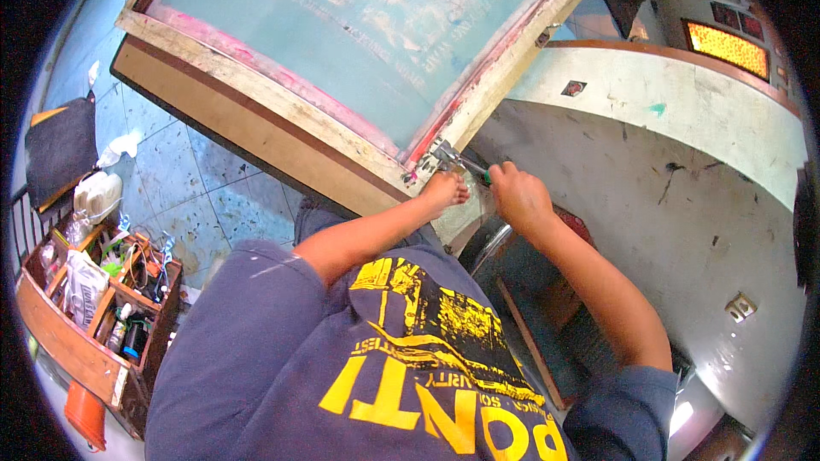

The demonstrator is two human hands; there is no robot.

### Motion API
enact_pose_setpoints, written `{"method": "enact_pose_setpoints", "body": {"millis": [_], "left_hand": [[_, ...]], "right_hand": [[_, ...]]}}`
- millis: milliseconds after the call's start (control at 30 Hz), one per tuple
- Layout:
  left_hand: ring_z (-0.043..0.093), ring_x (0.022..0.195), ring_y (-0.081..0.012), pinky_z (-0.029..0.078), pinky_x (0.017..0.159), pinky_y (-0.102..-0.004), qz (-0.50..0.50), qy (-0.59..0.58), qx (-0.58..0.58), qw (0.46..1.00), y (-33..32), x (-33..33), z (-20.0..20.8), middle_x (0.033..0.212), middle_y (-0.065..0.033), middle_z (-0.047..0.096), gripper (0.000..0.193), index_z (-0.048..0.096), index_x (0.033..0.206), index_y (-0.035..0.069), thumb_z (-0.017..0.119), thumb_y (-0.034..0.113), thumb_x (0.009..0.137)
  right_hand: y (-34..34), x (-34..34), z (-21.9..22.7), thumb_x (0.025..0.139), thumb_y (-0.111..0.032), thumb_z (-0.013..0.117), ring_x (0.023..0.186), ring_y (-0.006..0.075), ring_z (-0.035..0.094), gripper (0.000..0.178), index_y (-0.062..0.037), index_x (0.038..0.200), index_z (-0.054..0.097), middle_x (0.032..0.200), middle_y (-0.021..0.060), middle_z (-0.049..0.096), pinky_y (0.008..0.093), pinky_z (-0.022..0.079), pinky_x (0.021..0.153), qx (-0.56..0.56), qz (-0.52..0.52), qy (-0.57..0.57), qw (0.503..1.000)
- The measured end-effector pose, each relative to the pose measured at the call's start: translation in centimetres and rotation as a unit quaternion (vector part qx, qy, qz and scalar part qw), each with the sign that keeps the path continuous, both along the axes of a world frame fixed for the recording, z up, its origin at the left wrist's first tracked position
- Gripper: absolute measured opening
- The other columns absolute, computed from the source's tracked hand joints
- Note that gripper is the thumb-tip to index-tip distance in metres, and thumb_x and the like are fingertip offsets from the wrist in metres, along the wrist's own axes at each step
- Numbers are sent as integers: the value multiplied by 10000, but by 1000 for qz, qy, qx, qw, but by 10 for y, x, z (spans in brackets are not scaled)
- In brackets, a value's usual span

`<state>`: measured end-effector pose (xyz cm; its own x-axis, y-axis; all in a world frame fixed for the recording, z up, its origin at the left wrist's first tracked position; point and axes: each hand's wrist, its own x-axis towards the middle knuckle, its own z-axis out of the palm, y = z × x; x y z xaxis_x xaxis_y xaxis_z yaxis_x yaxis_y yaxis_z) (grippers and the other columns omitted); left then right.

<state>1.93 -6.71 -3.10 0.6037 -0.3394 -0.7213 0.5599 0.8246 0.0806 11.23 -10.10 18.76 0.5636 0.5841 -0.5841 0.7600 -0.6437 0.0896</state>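
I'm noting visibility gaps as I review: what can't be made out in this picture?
All in the head view:
Left hand: whether it grips anything; its curled fingers hide the palm.
Metal tool: the end of its handle, covered by the right hand.
Wooden frame: its far side, cut off by the picture's upper edge.
Wooden box: some contents, too small and crowded to identify.
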Motion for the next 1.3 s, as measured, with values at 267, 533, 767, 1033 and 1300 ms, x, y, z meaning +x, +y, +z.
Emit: {"method": "enact_pose_setpoints", "body": {"millis": [267, 533, 767, 1033, 1300], "left_hand": [[645, 743, -181, 524, 606, -294, -274, -260, 188, 907, 77, -29, 77, 856, -80, 622, 195, 580, 1000, 5, 512, 164, 909], [624, 839, -330, 493, 765, -402, -99, -376, 711, 586, 208, -29, 93, 905, -166, 649, 181, 628, 946, 3, 593, 159, 860], [551, 1019, -325, 419, 882, -438, -207, -404, 817, 356, 252, -14, 66, 1050, -142, 599, 240, 595, 1039, 44, 606, 197, 854], [554, 1000, -309, 418, 869, -430, -220, -389, 838, 314, 247, -14, 60, 1028, -115, 599, 285, 592, 1017, 44, 598, 266, 838], [558, 960, -303, 424, 841, -431, -218, -393, 835, 318, 244, -10, 61, 977, -106, 599, 261, 584, 949, 54, 605, 251, 780]], "right_hand": [[-3, 38, -14, 779, -274, 684, 744, 320, 663, 363, 83, 830, 643, 841, 261, 662, 424, 509, 699, -17, -415, 163, 895], [-17, 21, 7, 800, -78, 572, 823, 379, 648, 76, -21, 846, 591, 814, 147, 611, 470, 534, 704, 75, 126, 43, 988], [-6, 39, -9, 735, -163, 639, 910, 404, 657, 247, 45, 861, 680, 966, 254, 664, 456, 544, 770, 46, -433, 111, 893], [-26, 10, -5, 763, -136, 634, 853, 373, 659, 148, -4, 770, 568, 809, 223, 633, 474, 536, 698, 99, -38, 25, 994], [-30, 41, -26, 797, -265, 602, 505, 241, 581, 274, 0, 754, 655, 697, 152, 651, 441, 452, 475, 20, -528, 266, 806]]}}
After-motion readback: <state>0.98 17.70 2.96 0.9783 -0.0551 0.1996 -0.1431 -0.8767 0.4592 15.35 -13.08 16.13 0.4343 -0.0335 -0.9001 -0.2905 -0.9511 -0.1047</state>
